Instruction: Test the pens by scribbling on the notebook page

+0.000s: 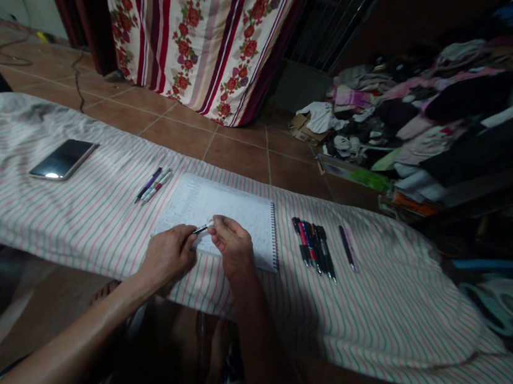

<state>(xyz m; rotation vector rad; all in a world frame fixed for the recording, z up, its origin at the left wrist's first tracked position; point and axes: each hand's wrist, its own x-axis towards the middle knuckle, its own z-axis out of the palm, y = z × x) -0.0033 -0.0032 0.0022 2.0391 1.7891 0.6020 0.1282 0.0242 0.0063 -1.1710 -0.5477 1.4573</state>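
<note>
Both of my hands meet over the near edge of a white spiral notebook (235, 211) lying on a striped cloth. My left hand (169, 255) is closed round a pen (200, 230), whose dark tip sticks out to the right. My right hand (232, 244) pinches the other end of it, perhaps a clear cap; the detail is too small to make out. A few pens (153, 185) lie left of the notebook. Several dark and red pens (315, 248) lie in a row to its right, with one more pen (347, 247) beyond them.
A phone (63, 159) lies face up at the left of the striped cloth-covered board (70, 219). Beyond it are tiled floor (224, 147), a floral curtain (197, 29) and a heap of clothes (415, 118) at the right. A cable runs over the floor at the far left.
</note>
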